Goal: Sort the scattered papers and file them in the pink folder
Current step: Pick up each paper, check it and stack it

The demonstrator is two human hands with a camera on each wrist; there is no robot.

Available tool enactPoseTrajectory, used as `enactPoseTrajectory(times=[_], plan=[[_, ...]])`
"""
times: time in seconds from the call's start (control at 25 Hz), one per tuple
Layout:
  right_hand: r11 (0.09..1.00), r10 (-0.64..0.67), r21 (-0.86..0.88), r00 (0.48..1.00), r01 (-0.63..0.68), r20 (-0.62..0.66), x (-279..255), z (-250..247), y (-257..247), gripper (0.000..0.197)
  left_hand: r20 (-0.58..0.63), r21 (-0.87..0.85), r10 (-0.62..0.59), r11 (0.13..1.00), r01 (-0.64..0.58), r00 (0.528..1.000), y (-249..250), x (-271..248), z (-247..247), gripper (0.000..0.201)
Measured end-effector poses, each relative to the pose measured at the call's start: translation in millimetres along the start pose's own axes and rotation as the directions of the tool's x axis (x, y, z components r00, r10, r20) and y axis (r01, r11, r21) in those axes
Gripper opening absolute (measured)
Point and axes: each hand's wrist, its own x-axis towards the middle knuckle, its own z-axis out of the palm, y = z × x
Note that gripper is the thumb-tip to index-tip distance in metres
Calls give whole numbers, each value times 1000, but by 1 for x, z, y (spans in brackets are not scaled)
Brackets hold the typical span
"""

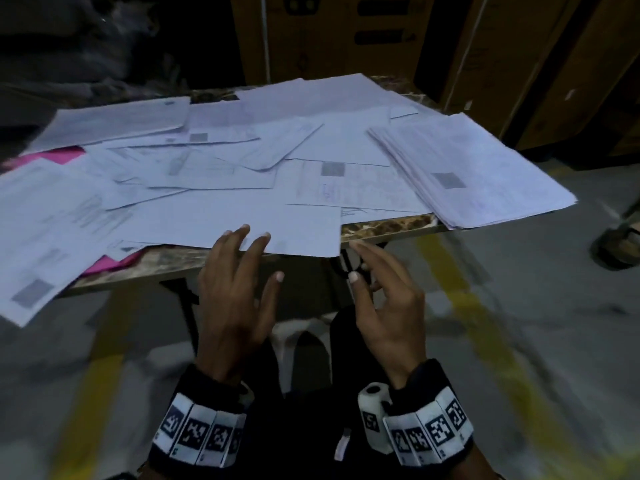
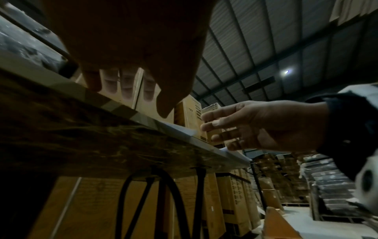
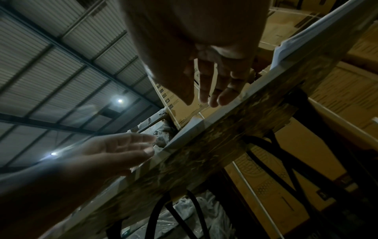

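Several white papers (image 1: 242, 216) lie scattered and overlapping across a small marble-patterned table (image 1: 388, 225). A neater stack (image 1: 467, 171) sits at the right end and overhangs the edge. The pink folder (image 1: 62, 155) lies under the sheets at the left; only slivers of it show, one at the front edge (image 1: 107, 263). My left hand (image 1: 263, 254) is open with its fingers spread, and its fingertips reach over the near edge of the front sheet; contact is unclear. My right hand (image 1: 356, 261) is open and empty, just in front of the table edge. The left wrist view shows my left hand's fingers (image 2: 126, 87) straight above the edge.
Tall cardboard boxes (image 1: 329, 36) stand close behind the table. Black metal legs (image 1: 180, 292) hold the table up, and a white seat (image 1: 298, 330) sits between my knees. Another person's sandalled foot (image 1: 620, 244) is at the right. Yellow lines (image 1: 464, 299) mark the grey floor.
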Motion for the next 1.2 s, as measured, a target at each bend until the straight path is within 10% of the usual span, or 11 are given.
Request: enactPoseTrajectory(times=[0.28, 0.72, 1.2], plan=[[992, -67, -106, 995, 75, 77, 12, 34, -8, 25, 72, 87, -85, 993, 79, 994, -42, 10, -12, 57], [887, -143, -403, 964, 225, 223, 17, 25, -10, 22, -232, 133, 89, 989, -59, 969, -47, 4, -9, 12], [866, -439, -196, 887, 460, 140, 31, 11, -12, 33, -142, 39, 206, 978, -203, 968, -39, 7, -54, 16]])
